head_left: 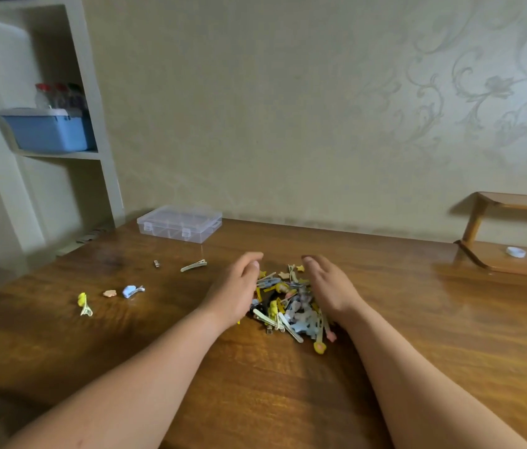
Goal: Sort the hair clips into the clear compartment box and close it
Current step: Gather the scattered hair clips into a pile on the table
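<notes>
Right, on the wooden table (pixel 417 319) the closed clear compartment box (pixel 179 223) sits back-left of the clip pile (pixel 288 306). Left hand (pixel 236 293) and right hand (pixel 330 290) cup that pile, fingers loosely curved, gripping nothing; stray clips (pixel 132 290) lie to its left

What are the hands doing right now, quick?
Left hand: open, cupped against the pile of hair clips, gripping nothing.
Right hand: open, cupped against its other side.
</notes>
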Demonstrator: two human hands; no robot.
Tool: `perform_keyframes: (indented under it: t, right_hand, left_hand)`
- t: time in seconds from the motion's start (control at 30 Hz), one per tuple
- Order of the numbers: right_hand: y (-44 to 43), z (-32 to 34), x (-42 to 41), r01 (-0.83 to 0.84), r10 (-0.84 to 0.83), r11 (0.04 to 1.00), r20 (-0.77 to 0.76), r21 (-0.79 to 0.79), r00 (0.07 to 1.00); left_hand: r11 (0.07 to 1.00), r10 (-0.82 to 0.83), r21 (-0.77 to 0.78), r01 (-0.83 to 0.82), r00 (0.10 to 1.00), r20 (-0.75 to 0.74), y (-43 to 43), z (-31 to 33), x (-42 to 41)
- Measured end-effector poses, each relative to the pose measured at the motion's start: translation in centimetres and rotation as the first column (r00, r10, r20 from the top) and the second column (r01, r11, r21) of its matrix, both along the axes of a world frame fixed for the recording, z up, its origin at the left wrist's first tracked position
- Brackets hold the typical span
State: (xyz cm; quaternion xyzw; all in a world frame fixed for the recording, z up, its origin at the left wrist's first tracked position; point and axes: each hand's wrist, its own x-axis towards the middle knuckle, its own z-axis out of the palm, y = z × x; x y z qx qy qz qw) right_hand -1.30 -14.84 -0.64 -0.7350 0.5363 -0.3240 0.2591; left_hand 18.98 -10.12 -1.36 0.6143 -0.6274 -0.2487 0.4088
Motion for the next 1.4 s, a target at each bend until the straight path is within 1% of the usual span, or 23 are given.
perform_keyframes:
  t: [0.03, 0.07, 0.1, 0.17, 0.23, 0.3, 0.37, 0.5, 0.57, 0.6, 0.63, 0.67, 0.7, 0.73, 0.77, 0.8, 0.87, 0.93, 1.0, 1.1, 1.2, 1.3, 1.4]
  right_hand:
    - [-0.5, 0.1, -0.3, 0.031, -0.031, 1.000, 0.035, -0.002, 0.999]
    - [-1.0, 0.3, -0.6, 0.047, -0.047, 0.999, 0.033, 0.000, 0.998]
    - [-1.4, 0.3, -0.6, 0.046, -0.046, 0.999, 0.004, 0.005, 0.999]
    - [-1.8, 0.2, -0.2, 0.014, -0.013, 1.000, -0.080, 0.014, 0.997]
    - [-1.7, 0.1, 0.4, -0.026, 0.028, 1.000, -0.164, 0.016, 0.986]
    - [-1.6, 0.3, 0.7, -0.057, 0.060, 0.998, -0.239, 0.021, 0.969]
    - [-1.6, 0.2, 0.6, -0.080, 0.086, 0.996, -0.249, 0.035, 0.965]
    - [-1.4, -0.1, -0.2, -0.160, 0.171, 0.982, -0.119, 0.097, 0.978]
    - [-1.2, -0.1, -0.4, -0.201, 0.205, 0.974, -0.032, 0.106, 0.978]
    - [-1.1, -0.1, -0.5, -0.210, 0.210, 0.973, 0.012, 0.099, 0.978]
    - [-1.0, -0.1, -0.6, -0.213, 0.209, 0.973, 0.053, 0.086, 0.976]
    - [-1.0, -0.1, -0.7, -0.210, 0.203, 0.975, 0.088, 0.074, 0.975]
    - [-1.0, -0.2, -0.7, -0.201, 0.193, 0.977, 0.112, 0.066, 0.975]
    - [-1.1, -0.3, -0.8, -0.193, 0.184, 0.979, 0.121, 0.064, 0.975]
    - [-1.1, -0.4, -0.8, -0.186, 0.177, 0.980, 0.120, 0.066, 0.977]
    - [-1.2, -0.5, -0.8, -0.183, 0.174, 0.981, 0.116, 0.069, 0.978]
    - [-1.4, -0.6, -0.7, -0.180, 0.171, 0.981, 0.114, 0.075, 0.979]
    - [-1.5, -0.8, -0.7, -0.173, 0.163, 0.982, 0.122, 0.076, 0.979]
    - [-1.5, -0.8, -0.7, -0.167, 0.156, 0.983, 0.129, 0.076, 0.979]
    - [-1.6, -0.8, -0.7, -0.166, 0.154, 0.983, 0.136, 0.081, 0.979]
    - [-1.7, -0.9, -0.7, -0.169, 0.158, 0.983, 0.136, 0.077, 0.978]
    - [-1.6, -0.7, -0.7, -0.160, 0.152, 0.986, 0.128, 0.055, 0.980]
    - [-1.7, -0.7, -0.6, -0.164, 0.154, 0.984, 0.128, 0.070, 0.980]
  left_hand:
    - [0.999, 0.036, -0.031, -0.038, 0.998, -0.052, 0.0, 0.1, 0.7]
    - [0.994, 0.086, -0.057, -0.090, 0.995, -0.058, -0.1, 0.2, 1.5]
    - [0.985, 0.148, -0.084, -0.150, 0.989, -0.023, -0.2, 0.4, 2.6]
    - [0.955, 0.285, -0.114, -0.272, 0.951, 0.118, -0.7, 0.8, 5.0]
    - [0.938, 0.346, -0.062, -0.342, 0.898, 0.271, -1.2, 1.0, 7.1]
    - [0.952, 0.266, 0.059, -0.302, 0.904, 0.335, -1.5, 0.9, 7.8]
    - [0.972, 0.164, 0.103, -0.211, 0.923, 0.347, -1.4, 0.5, 7.3]
    - [0.994, 0.001, 0.108, -0.035, 0.953, 0.302, -0.7, 0.4, 5.8]
    - [0.995, -0.062, 0.095, 0.042, 0.974, 0.218, -0.3, 0.3, 5.6]
    - [0.997, -0.052, 0.071, 0.041, 0.986, 0.160, -0.3, 0.2, 5.9]
    - [1.000, -0.003, 0.031, 0.000, 0.994, 0.111, -0.3, 0.2, 6.3]
    - [0.996, 0.087, -0.007, -0.087, 0.990, 0.115, -0.6, 0.2, 7.1]
    - [0.980, 0.199, -0.047, -0.194, 0.962, 0.186, -1.0, 0.3, 8.0]
    - [0.953, 0.303, -0.068, -0.297, 0.904, 0.302, -1.4, 0.3, 9.1]
    - [0.922, 0.368, -0.046, -0.384, 0.835, 0.409, -1.8, 0.3, 10.1]
    - [0.891, 0.387, 0.021, -0.453, 0.786, 0.482, -2.1, 0.2, 10.9]
    - [0.854, 0.358, 0.140, -0.501, 0.763, 0.538, -2.7, -0.2, 11.6]
    - [0.868, 0.308, 0.157, -0.471, 0.760, 0.573, -2.7, -0.2, 11.0]
    - [0.895, 0.288, 0.132, -0.426, 0.778, 0.558, -2.2, 0.2, 9.9]
    - [0.948, 0.216, 0.125, -0.294, 0.878, 0.428, -1.1, 0.6, 8.0]
    - [0.984, 0.062, 0.137, -0.113, 0.942, 0.329, -0.3, 0.5, 5.5]
    - [0.990, -0.063, 0.142, 0.022, 0.955, 0.291, 0.1, 0.5, 3.1]
    - [0.984, -0.148, 0.133, 0.116, 0.954, 0.262, 0.5, 0.8, 1.5]
